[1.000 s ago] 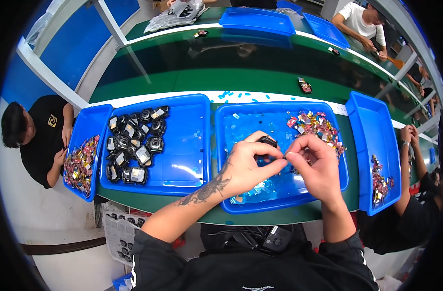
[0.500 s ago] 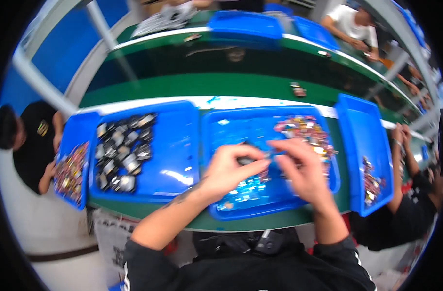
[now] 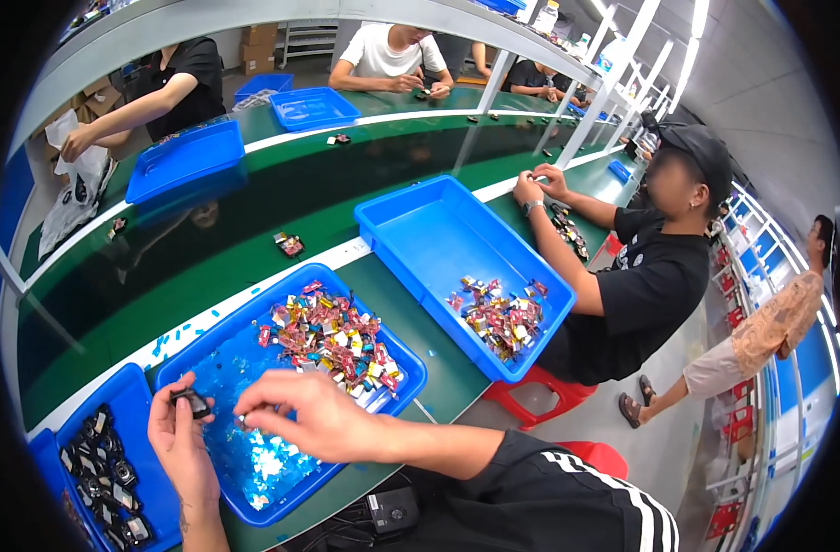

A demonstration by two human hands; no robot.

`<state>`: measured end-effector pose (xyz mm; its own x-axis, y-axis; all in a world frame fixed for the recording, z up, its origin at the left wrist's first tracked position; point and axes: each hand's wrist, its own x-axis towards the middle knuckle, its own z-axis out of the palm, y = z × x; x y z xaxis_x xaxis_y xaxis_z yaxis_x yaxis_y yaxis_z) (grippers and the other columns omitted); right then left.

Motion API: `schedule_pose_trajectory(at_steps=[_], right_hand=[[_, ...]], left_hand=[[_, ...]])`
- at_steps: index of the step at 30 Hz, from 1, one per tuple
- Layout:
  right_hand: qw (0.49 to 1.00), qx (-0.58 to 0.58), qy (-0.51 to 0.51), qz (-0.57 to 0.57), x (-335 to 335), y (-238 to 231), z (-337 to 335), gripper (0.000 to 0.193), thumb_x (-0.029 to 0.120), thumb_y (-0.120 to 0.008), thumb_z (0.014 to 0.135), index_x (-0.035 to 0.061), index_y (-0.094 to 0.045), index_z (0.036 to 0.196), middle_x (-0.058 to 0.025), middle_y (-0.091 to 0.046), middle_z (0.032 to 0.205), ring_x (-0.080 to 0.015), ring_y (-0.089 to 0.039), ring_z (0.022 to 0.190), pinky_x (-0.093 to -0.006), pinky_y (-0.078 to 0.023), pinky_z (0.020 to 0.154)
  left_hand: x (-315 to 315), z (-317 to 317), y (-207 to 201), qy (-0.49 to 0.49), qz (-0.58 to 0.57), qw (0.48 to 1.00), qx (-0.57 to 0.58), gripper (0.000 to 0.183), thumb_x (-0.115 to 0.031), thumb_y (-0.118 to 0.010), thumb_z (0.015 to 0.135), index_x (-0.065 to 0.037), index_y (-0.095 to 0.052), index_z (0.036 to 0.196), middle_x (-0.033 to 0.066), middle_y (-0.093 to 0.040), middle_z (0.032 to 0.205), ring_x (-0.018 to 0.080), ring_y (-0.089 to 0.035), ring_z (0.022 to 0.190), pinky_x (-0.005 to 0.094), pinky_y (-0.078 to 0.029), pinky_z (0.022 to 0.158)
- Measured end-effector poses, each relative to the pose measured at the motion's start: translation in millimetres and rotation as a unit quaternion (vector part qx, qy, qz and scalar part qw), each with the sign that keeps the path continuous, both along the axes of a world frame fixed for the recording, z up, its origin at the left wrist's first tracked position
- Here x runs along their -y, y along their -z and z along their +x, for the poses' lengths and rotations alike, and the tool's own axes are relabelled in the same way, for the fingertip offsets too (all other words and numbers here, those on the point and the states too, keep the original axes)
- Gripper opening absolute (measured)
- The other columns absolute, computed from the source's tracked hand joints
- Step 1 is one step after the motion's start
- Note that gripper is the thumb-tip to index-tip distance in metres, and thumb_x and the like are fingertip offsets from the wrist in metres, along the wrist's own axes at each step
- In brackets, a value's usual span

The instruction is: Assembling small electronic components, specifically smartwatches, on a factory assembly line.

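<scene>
My left hand (image 3: pixel 174 437) grips a small black device casing (image 3: pixel 194 403) between thumb and fingers, above the left edge of a blue tray (image 3: pixel 418 370). To its right, my right hand (image 3: pixel 319 416) has thumb and forefinger pinched together, with a tiny pale bit at the tips that is too small to name. The hands are apart. Below them, small blue film pieces (image 3: pixel 271 465) litter the near part of the tray. A heap of small assemblies (image 3: pixel 332 336) in pink, white and yellow fills its far right part.
Black devices (image 3: pixel 107 469) lie in another blue tray (image 3: pixel 130 386) at left. A third blue tray (image 3: pixel 411 216) on the right holds more small assemblies (image 3: pixel 502 317). A dark conveyor belt (image 3: pixel 282 207) carries scattered parts. A co-worker (image 3: pixel 659 267) sits close on my right.
The view has swung to the right. My hands were close together at the black casing; now they have separated, with the casing still in my left hand.
</scene>
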<state>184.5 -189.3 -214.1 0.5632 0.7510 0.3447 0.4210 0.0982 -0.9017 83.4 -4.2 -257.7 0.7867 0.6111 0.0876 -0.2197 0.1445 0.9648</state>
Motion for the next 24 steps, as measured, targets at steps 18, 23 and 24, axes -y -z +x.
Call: schedule_pose_trajectory(at_steps=[18,23,24], right_hand=[[0.983,0.084,0.127,-0.103,-19,-12,-17,0.01,-0.001,-0.073,0.077,0.0021,-0.066,0.083,-0.0059,-0.063,0.07,-0.013,-0.049,0.051,-0.0291,-0.04,0.049],[0.979,0.13,0.134,-0.081,-27,-11,-20,0.01,0.0,-0.073,0.076,0.0026,-0.066,0.082,-0.0061,-0.063,0.07,-0.0143,-0.048,0.05,-0.0293,-0.039,0.048],[0.977,0.143,0.136,-0.076,-28,-11,-20,0.01,0.0,-0.074,0.076,0.0028,-0.066,0.082,-0.0062,-0.063,0.07,-0.0149,-0.049,0.05,-0.0293,-0.04,0.048]], left_hand=[[24,-16,-9,0.165,-0.045,0.985,-0.013,0.04,0.001,-0.059,0.093,0.006,-0.053,0.132,0.0131,-0.063,0.12,0.0153,-0.061,0.109,0.0273,-0.05,0.095],[23,-16,-13,0.175,-0.07,0.982,-0.002,0.038,0.002,-0.059,0.093,0.006,-0.053,0.131,0.0135,-0.063,0.122,0.0174,-0.062,0.109,0.03,-0.051,0.095],[23,-16,-11,0.174,-0.072,0.982,-0.004,0.038,0.002,-0.059,0.093,0.006,-0.053,0.131,0.0135,-0.063,0.122,0.0174,-0.062,0.109,0.03,-0.051,0.095]])
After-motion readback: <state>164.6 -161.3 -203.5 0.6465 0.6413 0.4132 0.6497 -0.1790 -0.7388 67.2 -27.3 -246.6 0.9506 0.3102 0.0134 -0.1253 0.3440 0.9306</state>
